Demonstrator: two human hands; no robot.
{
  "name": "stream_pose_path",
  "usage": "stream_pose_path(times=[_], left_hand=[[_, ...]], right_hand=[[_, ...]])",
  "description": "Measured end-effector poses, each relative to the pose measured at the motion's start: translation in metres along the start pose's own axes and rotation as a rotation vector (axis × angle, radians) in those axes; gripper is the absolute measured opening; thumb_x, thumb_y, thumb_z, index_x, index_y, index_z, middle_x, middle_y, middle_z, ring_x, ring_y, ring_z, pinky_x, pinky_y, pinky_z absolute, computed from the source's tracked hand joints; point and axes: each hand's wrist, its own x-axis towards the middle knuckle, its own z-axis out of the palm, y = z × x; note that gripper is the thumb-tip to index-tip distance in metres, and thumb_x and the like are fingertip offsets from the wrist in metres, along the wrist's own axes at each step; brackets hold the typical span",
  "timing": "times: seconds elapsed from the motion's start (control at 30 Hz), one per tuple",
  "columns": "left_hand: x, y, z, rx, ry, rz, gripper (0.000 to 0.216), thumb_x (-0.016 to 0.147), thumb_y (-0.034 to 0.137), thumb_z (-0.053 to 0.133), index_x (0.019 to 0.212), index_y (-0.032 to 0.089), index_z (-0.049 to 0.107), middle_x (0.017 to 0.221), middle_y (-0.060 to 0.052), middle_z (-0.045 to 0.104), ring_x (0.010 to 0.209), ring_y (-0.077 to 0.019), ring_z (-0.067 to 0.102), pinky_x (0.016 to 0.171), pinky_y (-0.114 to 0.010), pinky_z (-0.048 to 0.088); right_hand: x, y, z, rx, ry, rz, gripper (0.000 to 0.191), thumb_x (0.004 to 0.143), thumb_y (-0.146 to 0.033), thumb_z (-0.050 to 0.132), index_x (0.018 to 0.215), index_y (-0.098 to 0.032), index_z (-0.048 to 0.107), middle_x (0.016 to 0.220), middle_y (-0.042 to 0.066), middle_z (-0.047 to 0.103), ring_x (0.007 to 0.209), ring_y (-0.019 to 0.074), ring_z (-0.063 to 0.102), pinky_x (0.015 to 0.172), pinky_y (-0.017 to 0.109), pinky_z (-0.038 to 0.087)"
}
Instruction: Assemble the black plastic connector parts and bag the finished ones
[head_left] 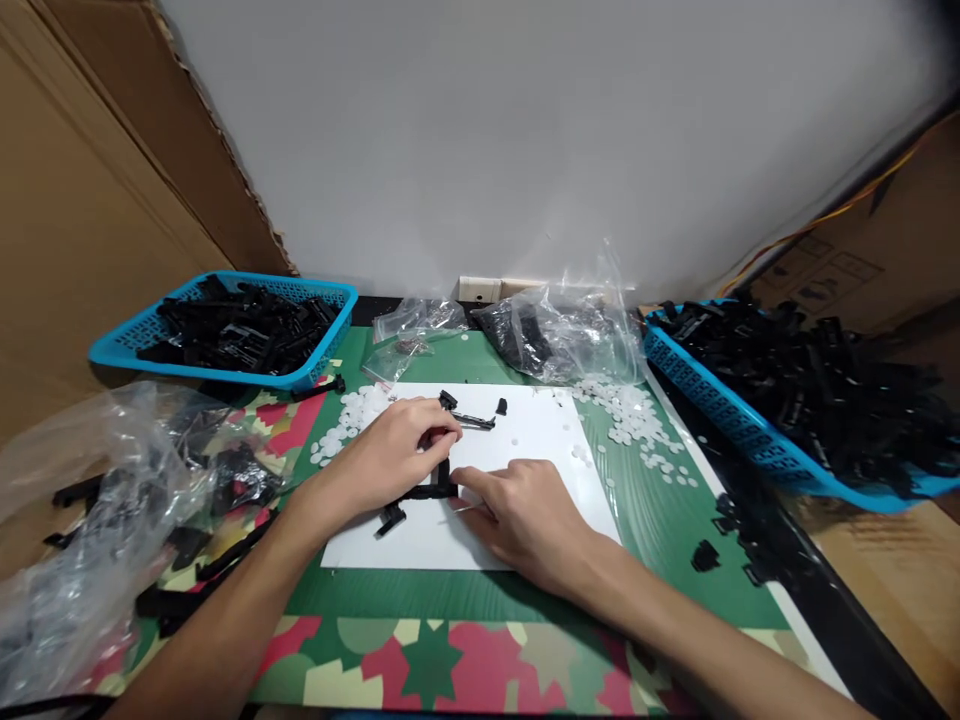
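On white sheet [540, 440]: left hand [390, 455] and right hand [525, 510] both pinched on black plastic part [439, 485]; loose black clip [390, 519] alongside.

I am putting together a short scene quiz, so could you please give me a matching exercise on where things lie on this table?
Things:
1. left hand
2. right hand
3. white discs
4. clear bag

Places:
A. loose on the green mat
B. at the back, by the wall
C. on the black part, upper side
D. on the black part, near side

Pairs: 1-C, 2-D, 3-A, 4-B
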Motion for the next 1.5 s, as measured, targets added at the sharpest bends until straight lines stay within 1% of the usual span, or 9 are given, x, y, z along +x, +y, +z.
stream_pose_path(times=[0.2,0.3,0.4,0.57,0.8,0.93,1.07,1.27,1.5], left_hand=[[0.0,0.0,-0.003,0.049,-0.014,-0.001,0.022,0.099,0.02,0.058,0.093,0.022,0.079,0.084,-0.003,0.069,0.079,-0.0193,0.063,0.074,-0.032,0.046],[-0.001,0.0,-0.003,0.065,-0.011,0.001,0.021,0.099,0.02,0.058,0.093,0.021,0.078,0.084,-0.003,0.068,0.08,-0.0201,0.063,0.075,-0.032,0.045],[-0.002,0.0,-0.003,0.09,-0.021,0.003,0.021,0.1,0.02,0.058,0.093,0.021,0.077,0.087,-0.004,0.068,0.086,-0.0213,0.063,0.08,-0.034,0.045],[-0.004,0.011,0.0,0.083,0.035,0.049,0.02,0.105,0.024,0.057,0.102,0.021,0.077,0.094,-0.004,0.07,0.091,-0.0213,0.063,0.088,-0.038,0.044],[-0.01,0.034,0.014,0.005,-0.02,0.264,0.017,0.105,0.023,0.057,0.103,0.02,0.074,0.094,-0.004,0.072,0.093,-0.0207,0.064,0.088,-0.038,0.043],[-0.011,0.033,0.022,0.043,-0.047,0.302,0.02,0.106,0.02,0.055,0.097,0.018,0.073,0.088,-0.004,0.069,0.087,-0.0196,0.062,0.084,-0.037,0.041],[-0.011,0.031,0.025,0.083,-0.039,0.309,0.021,0.104,0.017,0.055,0.093,0.017,0.072,0.084,-0.004,0.067,0.084,-0.0193,0.06,0.082,-0.037,0.04],[-0.011,0.038,0.029,0.081,-0.029,0.35,0.02,0.105,0.02,0.055,0.097,0.016,0.073,0.082,-0.003,0.067,0.08,-0.0192,0.059,0.079,-0.037,0.039],[-0.012,0.038,0.033,0.104,-0.012,0.363,0.029,0.099,0.044,0.071,0.11,0.017,0.071,0.092,-0.003,0.072,0.087,-0.0221,0.064,0.081,-0.038,0.038]], right_hand=[[-0.013,0.011,-0.005,-0.011,0.201,-0.28,0.018,0.1,-0.014,0.052,0.102,-0.018,0.07,0.061,-0.001,0.069,0.049,0.0124,0.053,0.058,0.032,0.022],[-0.016,0.017,-0.012,0.046,0.292,-0.333,0.018,0.101,-0.016,0.055,0.104,-0.018,0.072,0.057,-0.003,0.064,0.047,0.0109,0.05,0.055,0.031,0.025],[-0.015,0.019,-0.025,0.303,0.338,-0.204,0.015,0.1,-0.024,0.063,0.096,-0.02,0.076,0.053,-0.005,0.058,0.044,0.0086,0.042,0.05,0.027,0.03],[-0.009,0.022,-0.037,0.672,0.379,0.197,0.025,0.096,-0.04,0.071,0.084,-0.02,0.079,0.052,-0.003,0.048,0.048,0.0106,0.035,0.046,0.026,0.026],[-0.01,0.058,-0.053,0.517,0.221,0.267,0.036,0.102,-0.05,0.063,0.091,-0.019,0.077,0.061,-0.002,0.05,0.057,0.0127,0.039,0.053,0.027,0.028],[-0.022,0.09,-0.076,0.416,-0.056,0.282,0.039,0.096,-0.058,0.068,0.094,-0.02,0.077,0.057,-0.005,0.041,0.052,0.0114,0.032,0.049,0.028,0.022],[-0.027,0.103,-0.076,0.406,-0.249,0.196,0.036,0.096,-0.053,0.07,0.112,-0.022,0.078,0.059,-0.007,0.04,0.053,0.011,0.032,0.05,0.026,0.023],[-0.019,0.092,-0.059,0.38,-0.187,0.163,0.037,0.102,-0.05,0.064,0.081,-0.02,0.073,0.06,-0.005,0.044,0.057,0.0121,0.035,0.055,0.026,0.028],[-0.014,0.075,-0.056,0.382,-0.106,0.25,0.038,0.1,-0.041,0.063,0.071,-0.017,0.061,0.062,-0.005,0.043,0.058,0.0105,0.034,0.054,0.027,0.026]])
